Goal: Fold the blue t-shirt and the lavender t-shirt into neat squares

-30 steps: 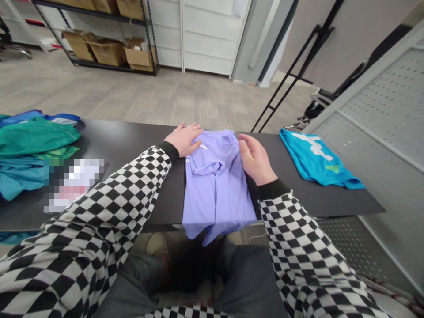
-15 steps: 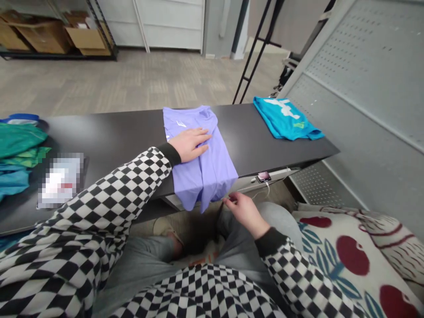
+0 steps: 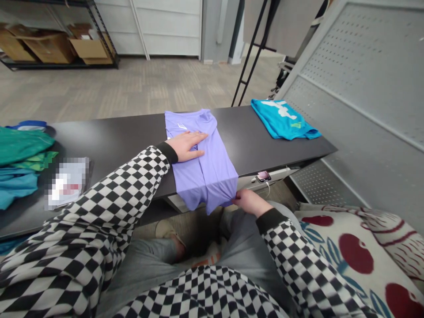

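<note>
A purple T-shirt [image 3: 217, 161], partly folded, lies on the dark table with its lower end hanging over the front edge. My left hand [image 3: 187, 145] rests flat on the upper part of the shirt, fingers stretched out. At the hanging right corner, my right hand [image 3: 250, 202] pinches the shirt's hem between thumb and fingers. A small white print shows near the top left of the shirt.
A folded blue shirt [image 3: 285, 119] lies at the right of the table [image 3: 126, 132]. Several green and blue garments [image 3: 23, 145] are piled at the left, beside a blurred packet [image 3: 68, 183]. A phone [image 3: 264, 176] with a cable sits below the table edge. A patterned cushion [image 3: 334, 251] is at my right.
My right hand has moved right and up slightly and taken hold of the shirt's corner. The hanging hem is drawn wider to the right. My left hand stays on the shirt.
</note>
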A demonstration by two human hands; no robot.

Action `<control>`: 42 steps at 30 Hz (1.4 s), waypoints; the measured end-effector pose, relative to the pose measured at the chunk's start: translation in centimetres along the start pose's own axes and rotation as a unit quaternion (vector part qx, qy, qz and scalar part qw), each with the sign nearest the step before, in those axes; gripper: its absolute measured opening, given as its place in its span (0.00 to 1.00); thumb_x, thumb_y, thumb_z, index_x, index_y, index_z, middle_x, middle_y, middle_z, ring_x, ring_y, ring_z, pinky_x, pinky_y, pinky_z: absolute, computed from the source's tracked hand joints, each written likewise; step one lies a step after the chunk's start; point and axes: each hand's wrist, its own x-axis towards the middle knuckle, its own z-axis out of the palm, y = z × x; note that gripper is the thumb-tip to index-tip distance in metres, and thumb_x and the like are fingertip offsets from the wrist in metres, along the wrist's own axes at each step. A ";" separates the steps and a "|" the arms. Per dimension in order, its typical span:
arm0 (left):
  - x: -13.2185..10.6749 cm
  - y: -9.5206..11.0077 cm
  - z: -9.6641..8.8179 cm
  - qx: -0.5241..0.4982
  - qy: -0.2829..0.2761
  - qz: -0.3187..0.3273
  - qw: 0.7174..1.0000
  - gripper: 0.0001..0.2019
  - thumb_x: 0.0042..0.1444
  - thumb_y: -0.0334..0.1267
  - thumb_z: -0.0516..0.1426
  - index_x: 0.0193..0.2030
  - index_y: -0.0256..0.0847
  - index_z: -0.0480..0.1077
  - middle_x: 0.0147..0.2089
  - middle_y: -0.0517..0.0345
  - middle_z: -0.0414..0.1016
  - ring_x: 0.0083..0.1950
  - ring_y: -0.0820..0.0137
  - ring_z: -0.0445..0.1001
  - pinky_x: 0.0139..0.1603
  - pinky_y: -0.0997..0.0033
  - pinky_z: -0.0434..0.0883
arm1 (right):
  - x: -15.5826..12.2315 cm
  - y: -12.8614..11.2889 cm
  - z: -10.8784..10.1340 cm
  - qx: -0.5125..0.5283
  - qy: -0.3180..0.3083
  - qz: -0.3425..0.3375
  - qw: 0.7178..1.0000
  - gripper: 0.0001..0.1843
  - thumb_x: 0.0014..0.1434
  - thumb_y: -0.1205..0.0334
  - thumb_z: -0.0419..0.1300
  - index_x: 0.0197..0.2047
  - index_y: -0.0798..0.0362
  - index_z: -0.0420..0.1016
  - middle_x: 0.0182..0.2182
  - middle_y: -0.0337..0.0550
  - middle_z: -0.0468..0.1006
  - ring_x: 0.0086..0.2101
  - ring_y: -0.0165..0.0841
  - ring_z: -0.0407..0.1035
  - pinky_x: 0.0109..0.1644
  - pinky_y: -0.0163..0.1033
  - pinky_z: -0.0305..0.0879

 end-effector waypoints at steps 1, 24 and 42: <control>0.0 -0.1 -0.1 0.000 -0.005 0.003 1.000 0.43 0.75 0.61 0.49 0.88 0.40 0.50 0.88 0.45 0.53 0.88 0.52 0.53 0.87 0.46 0.46 | 0.2 0.5 -0.4 -0.010 -0.012 -0.009 1.000 0.11 0.68 0.58 0.68 0.43 0.54 0.91 0.39 0.52 0.90 0.39 0.41 0.82 0.41 0.40 0.65; -17.1 14.7 7.1 -0.243 0.361 -0.046 0.899 0.11 0.72 0.35 0.57 0.51 0.43 0.83 0.40 0.51 0.86 0.42 0.63 0.84 0.51 0.59 0.81 | 2.8 1.1 -0.4 0.305 -0.077 -0.164 0.935 0.27 0.57 0.44 0.74 0.56 0.48 0.90 0.59 0.50 0.88 0.62 0.56 0.78 0.73 0.57 0.68; -16.0 12.6 24.9 -0.641 0.181 -0.311 0.678 0.27 0.50 0.45 0.75 0.54 0.36 0.81 0.53 0.43 0.88 0.57 0.50 0.85 0.66 0.49 0.77 | 3.0 -0.5 4.7 0.396 -0.114 -0.104 0.905 0.31 0.42 0.56 0.77 0.52 0.52 0.88 0.53 0.51 0.90 0.56 0.52 0.82 0.70 0.57 0.72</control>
